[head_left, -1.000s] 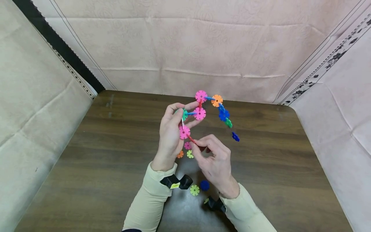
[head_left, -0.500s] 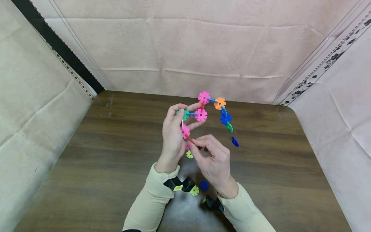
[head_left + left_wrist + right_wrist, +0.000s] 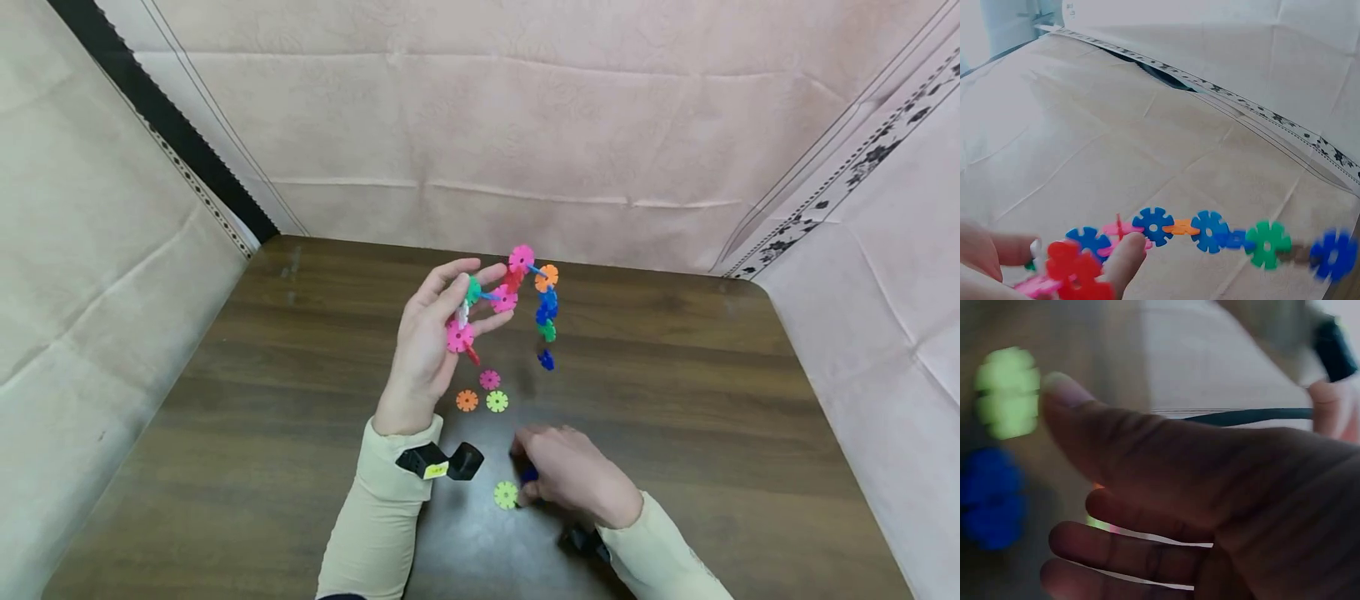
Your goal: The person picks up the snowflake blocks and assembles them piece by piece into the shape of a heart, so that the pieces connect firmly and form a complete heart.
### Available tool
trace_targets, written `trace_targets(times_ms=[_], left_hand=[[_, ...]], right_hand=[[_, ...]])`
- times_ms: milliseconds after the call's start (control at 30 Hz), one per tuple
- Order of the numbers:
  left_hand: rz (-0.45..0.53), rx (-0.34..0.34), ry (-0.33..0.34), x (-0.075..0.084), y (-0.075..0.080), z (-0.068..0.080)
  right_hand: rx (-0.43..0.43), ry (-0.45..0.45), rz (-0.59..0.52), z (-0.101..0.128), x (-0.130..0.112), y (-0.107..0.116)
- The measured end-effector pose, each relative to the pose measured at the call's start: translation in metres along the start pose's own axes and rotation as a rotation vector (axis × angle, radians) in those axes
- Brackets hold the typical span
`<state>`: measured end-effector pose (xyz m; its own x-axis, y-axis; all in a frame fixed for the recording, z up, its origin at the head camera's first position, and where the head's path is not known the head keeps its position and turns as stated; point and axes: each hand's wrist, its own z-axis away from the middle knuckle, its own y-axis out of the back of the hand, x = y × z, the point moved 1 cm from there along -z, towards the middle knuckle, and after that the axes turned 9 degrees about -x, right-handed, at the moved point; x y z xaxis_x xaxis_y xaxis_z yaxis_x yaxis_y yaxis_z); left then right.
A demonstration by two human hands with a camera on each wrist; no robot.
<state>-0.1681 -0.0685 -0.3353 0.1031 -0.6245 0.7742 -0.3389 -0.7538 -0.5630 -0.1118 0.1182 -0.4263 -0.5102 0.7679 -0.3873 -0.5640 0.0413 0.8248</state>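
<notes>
My left hand (image 3: 420, 346) pinches a chain of interlocking notched plastic discs (image 3: 504, 298) at its green disc, raised above the table. The chain runs through pink, red, orange, blue and green discs to a dark blue end disc (image 3: 1333, 256); a red disc (image 3: 472, 355) sticks out from the near pink one. Over the table my right hand (image 3: 581, 479) holds nothing, its thumb and fingers apart. Just beyond its fingertips lie a loose blue disc (image 3: 992, 499) and a yellow-green disc (image 3: 1007, 392), both blurred. The head view shows the blue disc partly hidden by the hand.
Between the hands, loose pink (image 3: 490, 380), orange (image 3: 467, 401) and yellow-green (image 3: 497, 402) discs lie on the brown wooden table (image 3: 262, 433). Pale cloth (image 3: 480, 125) stands behind the table and along its sides. Each wrist carries a black camera (image 3: 442, 461).
My right hand has let go of the red disc on the chain and come down toward the loose blue disc. The left hand has shifted slightly left; the chain's free end now hangs further left.
</notes>
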Motion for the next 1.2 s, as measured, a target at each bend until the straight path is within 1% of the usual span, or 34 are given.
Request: trace_targets(times_ms=[33, 67, 167, 233, 300, 567, 733, 800, 867, 967, 1033, 1067, 1133, 1200], left_hand=[[0.006, -0.013, 0.010, 0.000, 0.000, 0.000], [0.018, -0.026, 0.019, 0.000, 0.001, -0.001], [0.068, -0.053, 0.045, 0.001, 0.002, -0.001], [0.098, -0.057, 0.061, 0.001, 0.003, 0.000], [0.103, -0.047, 0.068, 0.001, 0.004, 0.000], [0.059, 0.016, 0.121, 0.001, 0.006, 0.001], [0.008, 0.052, 0.123, 0.000, 0.007, 0.001], [-0.017, 0.065, 0.117, -0.001, 0.007, 0.001], [-0.026, 0.077, 0.108, -0.002, 0.007, 0.001], [-0.021, 0.099, 0.083, -0.004, 0.006, 0.001], [-0.006, 0.111, 0.058, -0.004, 0.005, 0.000], [0.000, 0.115, 0.043, -0.004, 0.004, -0.001], [0.019, 0.121, 0.016, -0.005, 0.003, -0.002], [0.031, 0.117, -0.007, -0.005, 0.002, -0.002]], right_hand=[[-0.021, -0.016, 0.023, 0.000, 0.002, -0.004], [-0.023, -0.024, 0.051, -0.001, 0.005, -0.007], [-0.010, -0.032, 0.090, -0.002, 0.009, -0.014], [-0.011, -0.028, 0.098, -0.002, 0.011, -0.016], [-0.020, -0.025, 0.093, -0.003, 0.013, -0.016], [-0.089, -0.046, -0.053, -0.004, 0.018, -0.016], [-0.129, -0.050, -0.127, -0.005, 0.021, -0.017], [-0.134, -0.031, -0.170, -0.004, 0.022, -0.018], [-0.126, 0.013, -0.239, -0.002, 0.023, -0.017], [-0.082, 0.113, -0.386, 0.004, 0.018, -0.012], [-0.019, 0.183, -0.512, 0.008, 0.011, -0.006], [0.028, 0.211, -0.576, 0.010, 0.006, -0.003], [0.157, 0.258, -0.719, 0.012, -0.005, 0.005], [0.330, 0.300, -0.845, 0.014, -0.017, 0.013]])
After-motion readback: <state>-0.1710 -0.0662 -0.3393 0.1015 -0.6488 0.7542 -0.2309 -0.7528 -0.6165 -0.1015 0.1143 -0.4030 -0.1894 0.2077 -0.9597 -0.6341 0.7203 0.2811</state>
